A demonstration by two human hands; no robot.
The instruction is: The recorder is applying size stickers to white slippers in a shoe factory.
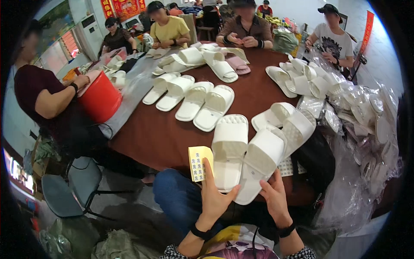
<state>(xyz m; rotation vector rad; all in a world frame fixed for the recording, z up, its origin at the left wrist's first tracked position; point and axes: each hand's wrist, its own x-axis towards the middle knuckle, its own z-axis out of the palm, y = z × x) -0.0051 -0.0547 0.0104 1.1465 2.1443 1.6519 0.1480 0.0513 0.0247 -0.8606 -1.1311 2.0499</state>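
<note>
Between my fingers and thumb, my left hand [214,195] grips a yellow sheet of labels [200,162]. Its thumb also rests at the heel of a white open-toe slipper [227,168], whose toe points away from me. My right hand [277,196] is closed on the heel edge of the matching white slipper [261,159], tilted to the right and overlapping the first. Both slippers are over the table's near edge. Just beyond my right hand lies another white pair [298,128], partly covered by the held slipper. A white label sheet [293,167] lies under it.
Two white pairs [214,105] stand lined up on the brown table [151,144]. Farther back lie heaped slippers [189,58] and a pink one [238,64]. Bagged slippers [366,112] crowd the right edge. A co-worker [43,93] at left handles a red bucket [101,100]; others sit opposite.
</note>
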